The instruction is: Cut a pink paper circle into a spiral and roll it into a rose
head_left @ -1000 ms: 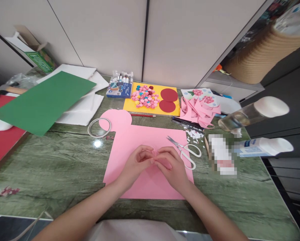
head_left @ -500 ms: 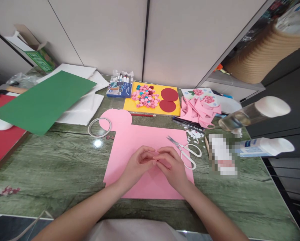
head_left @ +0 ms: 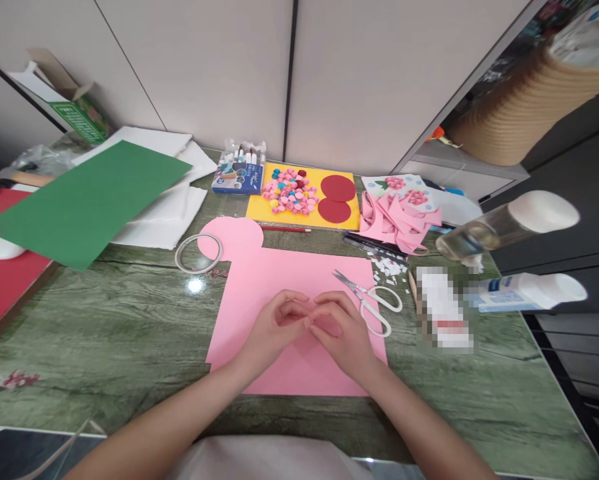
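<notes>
My left hand and my right hand meet at the fingertips above a pink sheet of paper. Both are closed in a pinch around a small pink piece, mostly hidden by the fingers; what it is made of I cannot tell. Just beside my right hand, scissors with white handles lie slightly open, partly on the sheet. Pink paper circles lie at the sheet's far left corner, with a roll of tape overlapping one of them.
Farther back are a yellow sheet bearing pompom-like balls and dark red circles, a marker box, and pink paper scraps. Two bottles stand at right. Green paper lies at left.
The fingertips have shifted very slightly around the small pink piece. Nothing else on the table has visibly moved.
</notes>
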A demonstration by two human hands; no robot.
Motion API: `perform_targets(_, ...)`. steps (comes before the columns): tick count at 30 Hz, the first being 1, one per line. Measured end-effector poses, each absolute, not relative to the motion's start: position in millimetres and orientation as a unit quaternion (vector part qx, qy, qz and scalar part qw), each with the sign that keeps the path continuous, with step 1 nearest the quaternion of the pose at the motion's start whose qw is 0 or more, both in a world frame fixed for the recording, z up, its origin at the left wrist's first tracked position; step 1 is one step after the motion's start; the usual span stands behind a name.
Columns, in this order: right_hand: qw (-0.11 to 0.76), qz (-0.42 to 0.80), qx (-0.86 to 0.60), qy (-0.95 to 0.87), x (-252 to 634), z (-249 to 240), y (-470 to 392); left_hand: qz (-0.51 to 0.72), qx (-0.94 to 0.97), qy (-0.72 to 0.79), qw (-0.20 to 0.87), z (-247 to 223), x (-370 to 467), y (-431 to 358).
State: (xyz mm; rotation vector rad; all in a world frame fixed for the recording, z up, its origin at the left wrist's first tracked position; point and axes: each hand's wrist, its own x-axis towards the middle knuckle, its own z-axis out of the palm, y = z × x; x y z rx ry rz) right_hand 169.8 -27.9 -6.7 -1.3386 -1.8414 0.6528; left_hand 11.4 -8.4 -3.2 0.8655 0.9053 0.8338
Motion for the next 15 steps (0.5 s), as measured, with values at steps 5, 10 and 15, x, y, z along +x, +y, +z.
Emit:
perform_targets(5, 0.377, 0.241, -0.510, -0.735, 170.5, -6.1, -27.6, 0.384, 0.378, 0.430, 0.724, 0.3, 10.5, -5.5)
perform_targets(10, 0.359, 0.271, -0.465, -0.762, 169.3, -8.7, -27.0, 0.386, 0.412, 0.422, 0.709, -2.3, 11.0, -5.1)
perform_targets(15, 0.368, 0.267, -0.492, -0.742, 169.8, -10.8, -28.2, 0.389, 0.432, 0.409, 0.704, -5.9, 11.1, -7.8)
